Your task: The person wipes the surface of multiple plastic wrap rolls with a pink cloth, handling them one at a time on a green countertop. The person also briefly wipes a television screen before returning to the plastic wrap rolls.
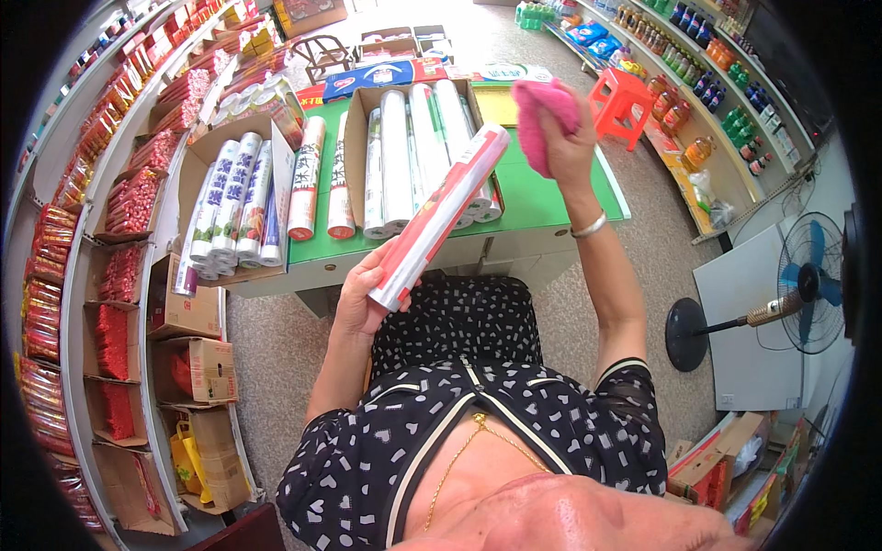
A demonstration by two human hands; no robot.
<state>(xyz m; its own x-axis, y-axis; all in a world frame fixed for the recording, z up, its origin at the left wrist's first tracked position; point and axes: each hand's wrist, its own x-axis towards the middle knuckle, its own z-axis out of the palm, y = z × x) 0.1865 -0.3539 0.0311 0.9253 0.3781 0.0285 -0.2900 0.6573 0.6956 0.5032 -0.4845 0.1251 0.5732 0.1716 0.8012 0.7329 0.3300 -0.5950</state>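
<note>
My left hand (pixel 364 290) grips the lower end of a red and white plastic-wrapped roll (pixel 441 217), which slants up to the right over the table's front edge. Raised to the right of the roll's upper end, my right hand (pixel 568 138) holds a bunched pink cloth (pixel 537 120), apart from the roll. Behind the roll, a cardboard box (pixel 356 131) holds several long white rolls (pixel 396 158). Two red and white rolls (pixel 306 179) lie on the green tabletop (pixel 551 186) left of it. Farther left, an open carton (pixel 279 158) contains several printed rolls (pixel 236 193).
Shelves of red packets (pixel 131 206) line the left side. At the right stand a red plastic stool (pixel 620 107), shelves with bottles (pixel 699 153) and a pedestal fan (pixel 816 282). Shrink-wrapped cans (pixel 258 107) stand behind the left carton.
</note>
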